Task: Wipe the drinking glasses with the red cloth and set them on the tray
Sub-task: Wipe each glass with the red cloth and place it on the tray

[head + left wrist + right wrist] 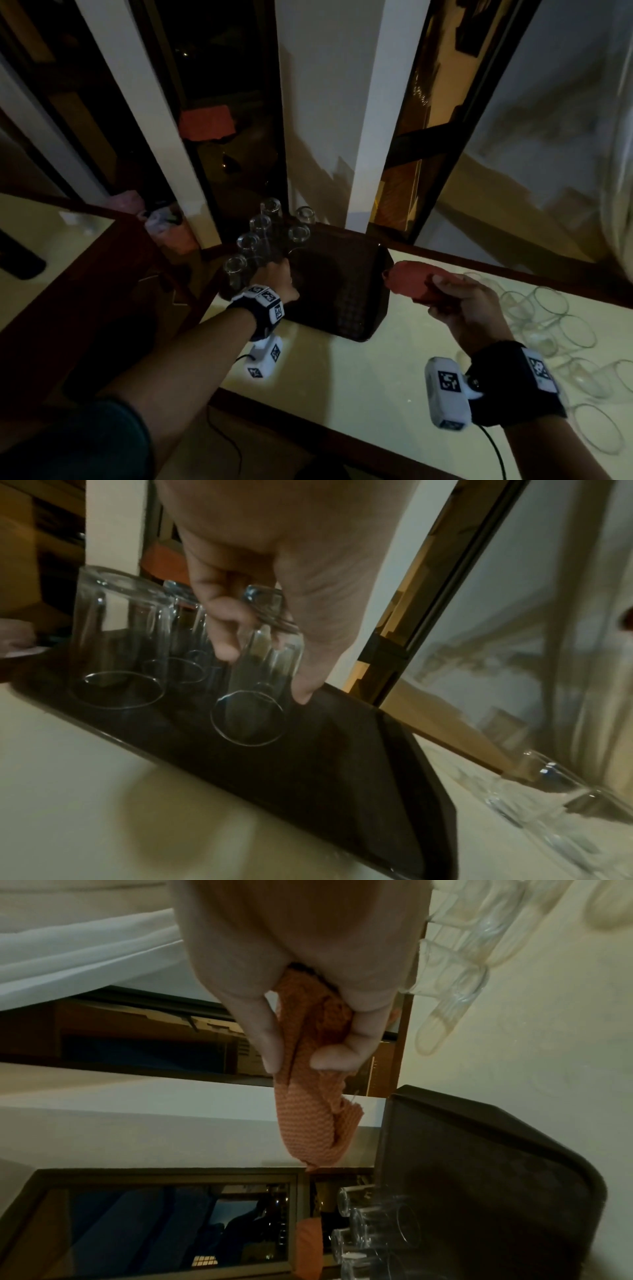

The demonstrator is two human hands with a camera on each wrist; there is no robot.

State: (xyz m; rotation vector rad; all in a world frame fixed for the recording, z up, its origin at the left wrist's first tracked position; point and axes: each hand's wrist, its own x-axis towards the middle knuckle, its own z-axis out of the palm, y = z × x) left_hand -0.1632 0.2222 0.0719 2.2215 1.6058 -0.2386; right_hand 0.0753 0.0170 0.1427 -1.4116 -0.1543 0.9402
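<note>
Left hand (274, 569) fingers (219, 631) grip an inverted glass (260, 674) on the tray (394, 764); right hand (308, 947) fingers (263, 1031) pinch the red cloth (308, 1118).

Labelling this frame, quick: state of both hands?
Left hand: grips an upturned clear drinking glass at the dark tray.
Right hand: holds the bunched red cloth.

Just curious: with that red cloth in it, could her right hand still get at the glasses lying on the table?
Probably: the lying glasses sit right beside the right hand, nothing between, though its fingers grip the red cloth.
</note>
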